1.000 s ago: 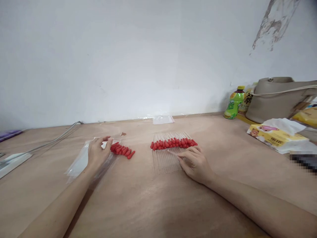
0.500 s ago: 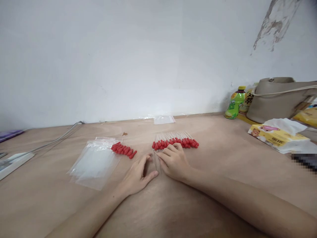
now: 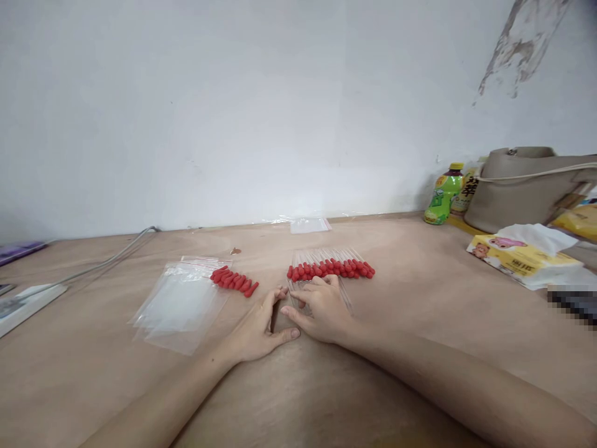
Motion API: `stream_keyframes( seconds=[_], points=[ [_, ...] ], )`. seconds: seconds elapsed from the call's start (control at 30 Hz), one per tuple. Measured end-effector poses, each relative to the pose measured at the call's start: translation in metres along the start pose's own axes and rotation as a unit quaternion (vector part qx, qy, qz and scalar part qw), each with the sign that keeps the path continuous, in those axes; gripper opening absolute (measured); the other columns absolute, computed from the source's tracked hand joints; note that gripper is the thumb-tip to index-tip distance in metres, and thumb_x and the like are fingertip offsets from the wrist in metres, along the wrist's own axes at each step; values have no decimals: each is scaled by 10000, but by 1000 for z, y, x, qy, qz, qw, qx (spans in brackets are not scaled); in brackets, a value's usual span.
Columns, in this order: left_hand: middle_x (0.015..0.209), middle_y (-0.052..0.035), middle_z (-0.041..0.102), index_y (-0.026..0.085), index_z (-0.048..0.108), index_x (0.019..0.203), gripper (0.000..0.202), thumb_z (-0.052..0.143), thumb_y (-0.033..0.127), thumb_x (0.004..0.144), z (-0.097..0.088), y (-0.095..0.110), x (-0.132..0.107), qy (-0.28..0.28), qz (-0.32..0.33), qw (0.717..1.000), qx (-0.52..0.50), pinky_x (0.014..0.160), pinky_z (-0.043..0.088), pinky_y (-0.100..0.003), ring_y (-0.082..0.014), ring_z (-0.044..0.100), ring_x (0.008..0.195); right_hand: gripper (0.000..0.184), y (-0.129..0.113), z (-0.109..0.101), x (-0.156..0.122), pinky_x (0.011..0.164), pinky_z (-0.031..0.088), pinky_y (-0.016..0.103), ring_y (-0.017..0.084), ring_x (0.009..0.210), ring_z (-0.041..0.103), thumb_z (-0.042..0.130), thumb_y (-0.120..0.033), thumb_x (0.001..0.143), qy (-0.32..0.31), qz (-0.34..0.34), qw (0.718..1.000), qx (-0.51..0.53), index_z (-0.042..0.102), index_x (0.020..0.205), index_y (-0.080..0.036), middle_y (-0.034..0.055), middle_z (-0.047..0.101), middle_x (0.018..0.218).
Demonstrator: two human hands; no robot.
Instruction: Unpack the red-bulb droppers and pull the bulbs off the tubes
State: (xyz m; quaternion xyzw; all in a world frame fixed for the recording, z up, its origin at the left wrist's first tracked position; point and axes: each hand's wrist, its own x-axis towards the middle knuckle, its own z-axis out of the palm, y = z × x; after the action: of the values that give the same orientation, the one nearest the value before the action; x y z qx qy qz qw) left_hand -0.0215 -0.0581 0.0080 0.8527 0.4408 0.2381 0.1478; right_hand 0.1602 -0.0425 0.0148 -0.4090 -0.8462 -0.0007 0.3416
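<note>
The left hand (image 3: 259, 334) has left the bags (image 3: 175, 308) and bulbs (image 3: 236, 282), where it was a second ago, and now rests just beside the left end of the droppers (image 3: 347, 267). Over the same second the right hand (image 3: 324, 309) has slid leftward along the droppers; the thin tube it pinched then can no longer be made out. Since half a second ago its thumb has swung out towards the left hand, which has hardly shifted.

The left hand is curved, thumb wide of the fingers, with nothing seen between them. The right hand lies palm down across the clear stems on the near side of the droppers' red ends; whether it grips one, I cannot tell.

The droppers lie in a row on the surface (image 3: 280, 404), as before. To their left, the bulbs still sit in a slanting line at the edge of the bags, now fully uncovered. Behind the droppers a small bag (image 3: 308, 226) stays put, as do the tissues (image 3: 517, 258) and bottle (image 3: 441, 199) to their right.
</note>
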Motion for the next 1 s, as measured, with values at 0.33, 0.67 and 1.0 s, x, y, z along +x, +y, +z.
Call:
stream_keyframes(
  seconds=[0.33, 0.67, 1.0],
  points=[
    [1040, -75, 581, 162, 517, 978, 261, 395, 356, 853, -7, -7, 44, 86, -145, 984, 52, 837, 425, -329, -201, 533, 986, 150, 38, -26, -31, 698, 249, 321, 132, 635, 471, 528, -247, 795, 87, 9, 996, -20, 651, 718, -212, -6, 599, 592],
    [1085, -69, 541, 127, 517, 1090, 303, 503, 311, 849, -10, -26, 121, -69, -317, 943, 67, 773, 480, -384, -208, 556, 928, 147, 45, -24, -39, 701, 249, 320, 129, 627, 442, 514, -219, 788, 117, -19, 992, -35, 637, 709, -203, -6, 562, 573],
    [848, -126, 595, 100, 561, 870, 275, 358, 284, 891, -33, 4, 88, 19, -239, 956, 172, 742, 407, -384, -266, 551, 858, 139, 46, -21, -40, 740, 326, 344, 155, 701, 498, 511, -198, 781, 130, -34, 990, -28, 642, 826, -206, 23, 592, 707]
  ],
)
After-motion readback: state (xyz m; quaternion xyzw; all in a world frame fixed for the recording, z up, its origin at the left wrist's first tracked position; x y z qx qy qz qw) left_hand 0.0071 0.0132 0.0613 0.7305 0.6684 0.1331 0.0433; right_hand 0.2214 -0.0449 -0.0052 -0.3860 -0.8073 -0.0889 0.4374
